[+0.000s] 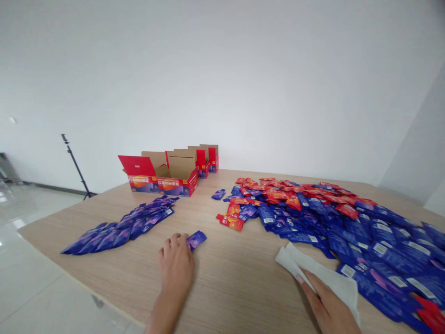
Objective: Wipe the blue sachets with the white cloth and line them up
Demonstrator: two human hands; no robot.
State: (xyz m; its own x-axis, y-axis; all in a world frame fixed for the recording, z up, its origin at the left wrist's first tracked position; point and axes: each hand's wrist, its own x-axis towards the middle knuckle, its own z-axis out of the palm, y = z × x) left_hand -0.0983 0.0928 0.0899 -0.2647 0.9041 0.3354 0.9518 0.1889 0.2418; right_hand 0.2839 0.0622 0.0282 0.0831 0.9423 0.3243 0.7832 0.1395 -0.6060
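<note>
You had a row of open red cardboard cartons (160, 185) at 11 o'clock, lined up along the far edge of the pale wooden table (222, 297), a black tripod (73, 162) at 10 o'clock on the glossy tiled floor (31, 264), and a white wall (222, 79) at 12 o'clock behind them

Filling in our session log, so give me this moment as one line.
left hand: holding purple sachet | right hand: on white cloth | nearby: blue and red sachet pile; purple sachet row; open red carton
</note>
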